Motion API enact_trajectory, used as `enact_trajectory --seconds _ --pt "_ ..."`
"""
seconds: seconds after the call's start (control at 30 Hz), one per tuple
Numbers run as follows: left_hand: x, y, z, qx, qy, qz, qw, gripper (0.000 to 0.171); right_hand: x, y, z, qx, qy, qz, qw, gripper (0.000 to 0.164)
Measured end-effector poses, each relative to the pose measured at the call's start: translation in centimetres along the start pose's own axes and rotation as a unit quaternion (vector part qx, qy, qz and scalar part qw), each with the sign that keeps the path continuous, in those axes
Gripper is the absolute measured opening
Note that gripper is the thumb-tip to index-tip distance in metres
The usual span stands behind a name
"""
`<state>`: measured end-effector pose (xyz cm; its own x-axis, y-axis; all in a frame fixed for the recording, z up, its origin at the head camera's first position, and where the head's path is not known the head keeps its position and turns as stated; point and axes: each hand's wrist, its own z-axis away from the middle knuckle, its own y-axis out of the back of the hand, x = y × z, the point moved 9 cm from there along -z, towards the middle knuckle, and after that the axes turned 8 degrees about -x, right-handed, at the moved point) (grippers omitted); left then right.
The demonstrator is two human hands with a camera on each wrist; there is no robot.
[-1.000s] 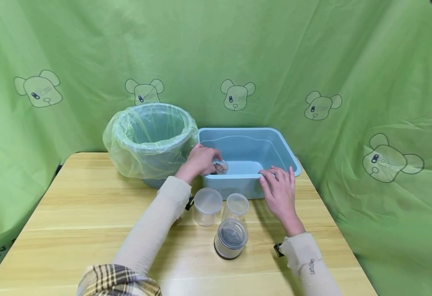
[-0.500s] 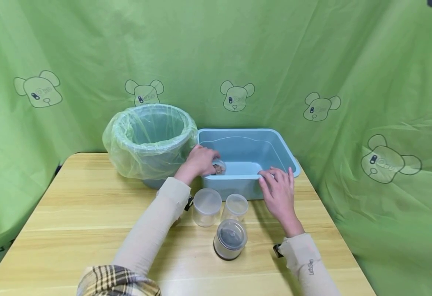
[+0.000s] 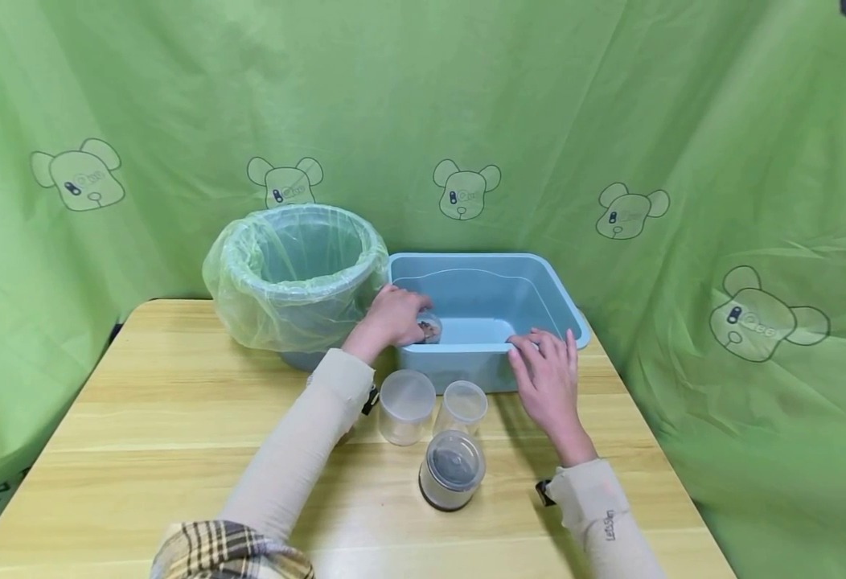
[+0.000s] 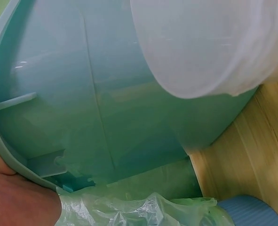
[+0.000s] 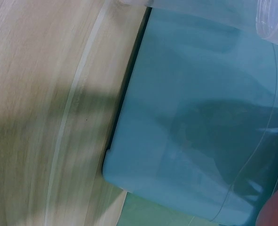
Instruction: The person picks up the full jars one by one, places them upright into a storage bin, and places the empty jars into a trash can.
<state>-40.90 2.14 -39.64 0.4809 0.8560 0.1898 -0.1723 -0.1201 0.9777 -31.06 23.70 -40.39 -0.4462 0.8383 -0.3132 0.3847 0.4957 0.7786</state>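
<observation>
My left hand (image 3: 394, 315) reaches over the front left of the blue plastic bin (image 3: 488, 273) and grips a small clear container (image 3: 432, 328) with brownish contents inside it. Much of that container is hidden by the fingers and the bin's front wall. At the front right, my right hand (image 3: 549, 370) holds the bin's rim, fingers hooked over the edge and thumb on the outside. The left wrist view catches only part of the left hand (image 4: 16, 197) at the rim. In the right wrist view a sliver of the right hand (image 5: 275, 209) shows.
Before the bin stand a wide clear jar (image 3: 406, 406), a narrower clear jar (image 3: 461, 406) and a dark-based jar with a clear lid (image 3: 453, 470). A bucket lined with a green bag (image 3: 271, 314) stands at the bin's left. Green cloth hangs behind the wooden table (image 3: 199, 402).
</observation>
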Motion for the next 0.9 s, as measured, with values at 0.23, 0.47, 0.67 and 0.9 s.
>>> enact_trajectory --seconds 0.23,0.47,0.67,0.9 --pt "-0.1 0.0 0.0 0.002 -0.001 -0.001 1.0 0.05 0.0 -0.1 0.0 0.0 0.001 0.002 1.0 0.025" --pt "-0.2 0.0 0.0 0.015 -0.007 0.008 0.9998 0.051 0.0 0.0 0.0 0.001 0.001 0.002 1.0 0.025" --pt "0.0 0.5 0.6 0.059 -0.034 0.068 0.9954 0.051 0.2 -0.1 0.1 -0.001 -0.001 0.007 1.0 0.026" --pt "0.4 2.0 2.9 0.107 -0.075 0.118 0.9844 0.048 0.2 -0.1 0.1 0.0 0.001 0.009 1.0 0.026"
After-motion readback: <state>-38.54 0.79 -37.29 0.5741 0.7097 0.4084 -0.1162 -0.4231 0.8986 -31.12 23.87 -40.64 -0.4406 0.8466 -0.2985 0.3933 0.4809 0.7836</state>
